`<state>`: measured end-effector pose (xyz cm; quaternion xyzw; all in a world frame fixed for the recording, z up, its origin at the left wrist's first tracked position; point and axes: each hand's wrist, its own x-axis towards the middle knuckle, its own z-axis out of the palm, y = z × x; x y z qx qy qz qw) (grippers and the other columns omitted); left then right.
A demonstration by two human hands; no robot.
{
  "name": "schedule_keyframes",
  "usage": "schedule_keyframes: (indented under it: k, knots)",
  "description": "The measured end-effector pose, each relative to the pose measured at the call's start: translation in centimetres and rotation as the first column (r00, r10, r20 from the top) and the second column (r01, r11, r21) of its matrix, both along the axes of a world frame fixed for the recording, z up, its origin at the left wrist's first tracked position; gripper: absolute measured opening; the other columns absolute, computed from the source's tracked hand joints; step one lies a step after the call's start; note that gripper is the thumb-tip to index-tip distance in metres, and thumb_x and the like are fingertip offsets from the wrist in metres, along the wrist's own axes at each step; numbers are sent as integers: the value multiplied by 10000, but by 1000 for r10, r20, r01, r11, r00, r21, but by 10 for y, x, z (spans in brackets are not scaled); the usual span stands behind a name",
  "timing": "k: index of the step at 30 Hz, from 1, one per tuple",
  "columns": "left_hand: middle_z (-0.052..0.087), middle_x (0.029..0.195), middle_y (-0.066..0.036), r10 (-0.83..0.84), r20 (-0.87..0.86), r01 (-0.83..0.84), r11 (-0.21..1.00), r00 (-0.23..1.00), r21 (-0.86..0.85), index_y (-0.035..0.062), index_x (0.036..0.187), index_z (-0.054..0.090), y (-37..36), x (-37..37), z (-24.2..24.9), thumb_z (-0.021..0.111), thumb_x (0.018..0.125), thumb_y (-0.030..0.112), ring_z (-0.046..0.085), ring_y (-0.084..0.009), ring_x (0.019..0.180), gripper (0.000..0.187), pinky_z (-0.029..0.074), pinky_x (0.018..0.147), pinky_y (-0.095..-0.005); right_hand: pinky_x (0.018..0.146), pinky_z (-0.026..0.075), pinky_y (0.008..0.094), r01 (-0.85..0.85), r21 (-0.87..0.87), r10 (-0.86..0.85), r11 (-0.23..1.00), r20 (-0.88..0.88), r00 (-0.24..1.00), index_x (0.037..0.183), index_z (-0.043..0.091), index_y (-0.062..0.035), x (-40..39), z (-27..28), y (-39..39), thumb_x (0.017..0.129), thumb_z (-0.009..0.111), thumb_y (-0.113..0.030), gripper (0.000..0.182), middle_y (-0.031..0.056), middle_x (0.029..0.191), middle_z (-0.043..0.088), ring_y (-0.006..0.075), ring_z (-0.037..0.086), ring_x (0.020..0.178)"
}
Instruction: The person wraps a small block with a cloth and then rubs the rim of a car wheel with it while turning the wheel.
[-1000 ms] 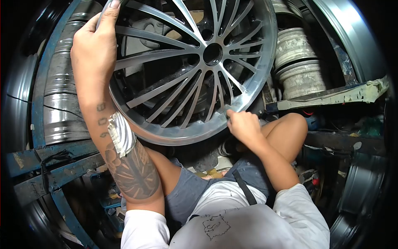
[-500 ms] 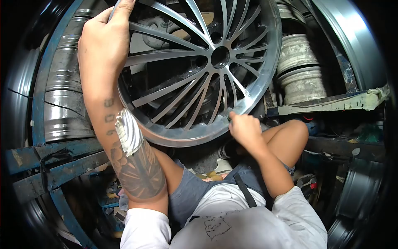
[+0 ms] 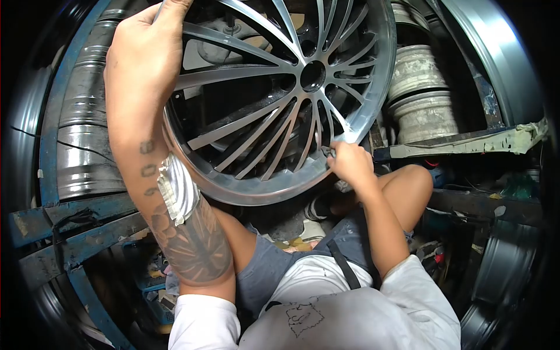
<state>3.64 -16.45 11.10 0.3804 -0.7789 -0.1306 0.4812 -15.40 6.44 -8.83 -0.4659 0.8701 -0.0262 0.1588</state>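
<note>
A large alloy wheel (image 3: 262, 195) with thin machined spokes and dark gaps leans in front of my knees. At its upper left edge, my left hand (image 3: 146, 44) is closed around the rim; the thumb shows on top and the other fingers are mostly hidden. My right hand (image 3: 353, 160) is at the lower right lip of the wheel, fingers pinched on a small dark grey pad (image 3: 328, 151) pressed to the metal. What the pad is made of cannot be made out. Silvery tape (image 3: 178, 189) is stuck on my left forearm.
Stacked silver rims (image 3: 87, 151) stand on the left behind a blue metal frame (image 3: 35, 230). Dusty rims (image 3: 421, 93) are stacked at right above a paint-flaked rail (image 3: 466, 146). A big shiny rim (image 3: 501, 52) fills the upper right. Lower left holds a blue basket (image 3: 154, 283).
My right hand has slid slightly right and up along the wheel's lip, and the grey pad shows more. The wheel has shifted very slightly; my left hand keeps its hold.
</note>
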Motion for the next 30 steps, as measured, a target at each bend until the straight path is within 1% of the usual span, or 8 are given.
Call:
schedule_keyframes:
  k: [4,6,11,15,20,22,26,30]
  knots:
    - [474,576,-103,64,35,-63,998,997,-22,-77,813,661,8,-2,4,603,1039,351,423,-146,566,488,349,562,-380,838,583,512,-69,193,77,979,-33,997,1108,757,-108,21,1,-1,842,721,-242,300,209,954,759,391,743,931]
    - [469,576,-106,58,23,-58,998,998,18,-74,807,659,10,-2,5,605,1038,349,420,-153,563,486,349,561,-379,817,592,509,-34,64,35,997,-14,999,1068,761,-118,0,1,-1,846,714,-252,264,204,932,760,397,747,903]
    - [505,591,-146,-15,-72,16,1000,997,17,-68,828,677,2,0,-1,615,1033,329,445,-186,551,451,368,567,-390,794,591,523,-146,151,155,978,-44,987,1034,760,-97,16,1,0,833,676,-210,246,198,908,758,401,747,866]
    - [525,606,-160,91,-57,-95,993,994,-75,-68,843,684,7,-7,-4,616,1032,315,466,-199,552,433,383,575,-398,795,588,524,-111,138,121,984,-67,990,1017,769,-110,2,-6,-3,816,657,-185,243,220,884,748,405,743,863]
    - [512,604,-154,68,-45,-68,998,997,7,-64,827,677,14,-7,1,616,1031,332,458,-192,559,450,373,569,-390,728,593,520,-64,-47,64,997,9,998,940,733,-74,-6,-6,6,818,635,-166,182,216,853,746,409,741,781]
    - [499,598,-140,63,-16,-62,996,998,57,-63,810,670,18,-4,8,618,1030,348,449,-181,564,469,365,566,-382,754,596,516,-117,96,125,988,-84,989,983,749,-102,15,-17,8,833,682,-219,202,215,849,746,402,747,830]
    - [474,590,-109,86,-35,-84,995,996,56,-60,784,656,12,-8,0,616,1028,389,435,-164,574,513,355,567,-373,742,593,521,-50,-16,50,999,50,997,996,740,-118,-9,1,10,844,701,-247,203,220,831,741,395,750,822]
    - [475,590,-106,131,6,-131,991,991,35,-60,795,666,12,-6,-1,604,1027,424,437,-165,579,541,359,575,-375,771,593,512,-129,144,135,981,-27,991,1059,752,-131,19,-3,17,850,695,-250,246,215,863,747,406,741,837]
